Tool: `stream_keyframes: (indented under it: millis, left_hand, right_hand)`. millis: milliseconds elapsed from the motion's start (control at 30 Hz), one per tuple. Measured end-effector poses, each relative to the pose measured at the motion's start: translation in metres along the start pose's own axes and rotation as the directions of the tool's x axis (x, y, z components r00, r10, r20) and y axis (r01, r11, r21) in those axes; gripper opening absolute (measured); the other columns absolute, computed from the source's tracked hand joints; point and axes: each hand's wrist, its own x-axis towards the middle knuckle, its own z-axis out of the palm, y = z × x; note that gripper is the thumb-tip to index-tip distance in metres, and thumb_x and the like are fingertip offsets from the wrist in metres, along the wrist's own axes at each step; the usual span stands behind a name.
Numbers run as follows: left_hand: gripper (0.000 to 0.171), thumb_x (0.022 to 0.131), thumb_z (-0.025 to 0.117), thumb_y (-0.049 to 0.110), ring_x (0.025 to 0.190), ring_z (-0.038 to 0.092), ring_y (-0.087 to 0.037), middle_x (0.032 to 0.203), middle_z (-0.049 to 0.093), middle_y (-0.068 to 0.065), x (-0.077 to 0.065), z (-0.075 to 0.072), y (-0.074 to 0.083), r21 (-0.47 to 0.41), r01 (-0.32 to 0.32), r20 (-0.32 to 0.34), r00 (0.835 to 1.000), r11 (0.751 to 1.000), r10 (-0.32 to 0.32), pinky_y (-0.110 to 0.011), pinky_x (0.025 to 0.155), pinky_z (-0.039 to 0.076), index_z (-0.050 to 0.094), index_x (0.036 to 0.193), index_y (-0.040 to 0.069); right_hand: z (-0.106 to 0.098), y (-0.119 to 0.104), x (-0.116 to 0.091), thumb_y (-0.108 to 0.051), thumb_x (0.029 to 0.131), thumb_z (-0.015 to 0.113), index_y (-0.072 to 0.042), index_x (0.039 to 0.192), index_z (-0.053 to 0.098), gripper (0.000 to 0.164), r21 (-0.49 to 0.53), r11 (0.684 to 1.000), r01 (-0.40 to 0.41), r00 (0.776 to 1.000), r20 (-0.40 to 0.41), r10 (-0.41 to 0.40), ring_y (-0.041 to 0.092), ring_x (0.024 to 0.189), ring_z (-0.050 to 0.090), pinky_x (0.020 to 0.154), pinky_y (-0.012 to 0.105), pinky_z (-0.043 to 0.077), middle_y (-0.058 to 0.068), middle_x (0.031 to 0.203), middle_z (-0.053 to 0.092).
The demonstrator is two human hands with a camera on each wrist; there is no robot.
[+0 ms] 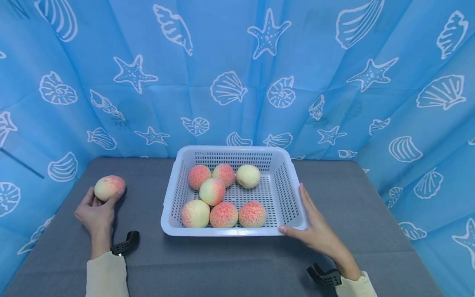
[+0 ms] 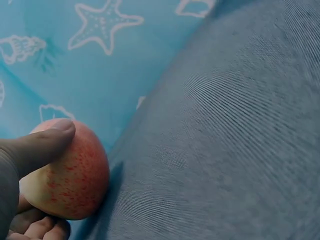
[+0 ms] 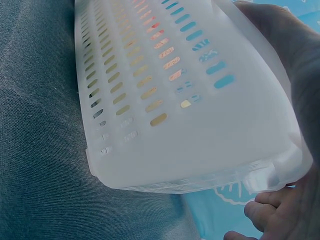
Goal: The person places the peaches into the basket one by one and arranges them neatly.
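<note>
At the left of the table my left hand (image 1: 97,212) holds a peach (image 1: 110,188), pale yellow with a red blush. In the left wrist view the thumb (image 2: 42,147) lies across that peach (image 2: 82,175), with curled fingers below it. A white plastic basket (image 1: 226,232) with slotted walls stands mid-table. Several peaches lie inside, among them a pale one (image 1: 248,176) and a red-speckled one (image 1: 252,214). My right hand (image 1: 315,225) grips the basket's near right corner, thumb on the front rim and fingers along the right side. The right wrist view shows the basket wall (image 3: 200,145) close up.
Grey cloth (image 1: 208,268) covers the table. A blue curtain (image 1: 237,62) with white shells and starfish hangs behind it and along both sides. Black straps (image 1: 126,243) sit at both wrists.
</note>
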Motion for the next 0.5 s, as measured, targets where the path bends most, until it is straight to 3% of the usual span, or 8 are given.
stream_keyframes:
  millis: [100,167,267,333,433,500]
  left_hand:
    - [0.085,0.076,0.088,0.001,0.141,0.044,-0.019,0.156,0.042,-0.017,-0.003,0.000,0.013,-0.119,0.062,0.011,0.998,0.991,-0.061,-0.027,0.110,0.039,0.047,0.151,0.005]
    - [0.085,0.075,0.088,-0.001,0.141,0.044,-0.017,0.156,0.043,-0.015,-0.010,0.002,0.030,-0.209,0.082,0.027,0.997,0.974,-0.078,-0.023,0.106,0.040,0.049,0.150,0.006]
    - [0.080,0.072,0.088,-0.006,0.139,0.048,-0.020,0.152,0.048,-0.016,-0.030,0.011,0.064,-0.349,0.029,0.079,0.997,0.937,-0.001,-0.022,0.100,0.046,0.055,0.145,0.005]
    - [0.077,0.071,0.088,-0.009,0.136,0.051,-0.023,0.148,0.052,-0.019,-0.051,0.022,0.086,-0.401,-0.056,0.134,0.984,0.914,0.119,-0.022,0.096,0.049,0.059,0.141,0.003]
    - [0.073,0.072,0.085,-0.015,0.131,0.056,-0.029,0.141,0.057,-0.024,-0.086,0.044,0.109,-0.443,-0.141,0.266,0.922,0.886,0.280,-0.026,0.094,0.051,0.060,0.139,0.001]
    - [0.072,0.075,0.083,-0.014,0.131,0.056,-0.029,0.140,0.058,-0.023,-0.108,0.061,0.117,-0.414,-0.179,0.381,0.856,0.892,0.349,-0.027,0.095,0.051,0.057,0.141,0.000]
  right_hand:
    - [-0.001,0.000,-0.001,-0.023,0.078,0.091,-0.028,0.163,-0.006,0.129,0.005,1.000,0.001,1.000,0.001,-0.001,0.050,0.120,0.057,0.078,0.040,0.061,0.021,0.167,-0.001]
    - [-0.002,0.000,-0.001,-0.023,0.078,0.091,-0.027,0.163,-0.006,0.129,0.003,1.000,0.000,1.000,-0.001,0.000,0.050,0.120,0.057,0.078,0.040,0.061,0.022,0.167,-0.001]
    - [-0.002,0.001,-0.002,-0.023,0.078,0.091,-0.028,0.163,-0.006,0.129,0.004,1.000,0.002,1.000,-0.002,-0.002,0.050,0.120,0.057,0.078,0.040,0.061,0.022,0.167,0.000]
    - [-0.001,0.001,-0.002,-0.023,0.078,0.091,-0.029,0.163,-0.005,0.128,0.013,1.000,0.009,1.000,0.000,-0.009,0.050,0.120,0.057,0.078,0.040,0.061,0.021,0.167,0.000]
    - [0.000,0.002,-0.002,-0.021,0.079,0.090,-0.029,0.164,-0.004,0.127,0.031,0.999,0.029,1.000,0.005,-0.029,0.050,0.120,0.057,0.077,0.037,0.061,0.020,0.168,-0.001]
    - [0.000,0.003,-0.002,-0.019,0.079,0.090,-0.028,0.164,-0.004,0.126,0.044,0.998,0.042,0.999,0.008,-0.042,0.049,0.119,0.058,0.076,0.036,0.061,0.020,0.168,-0.001]
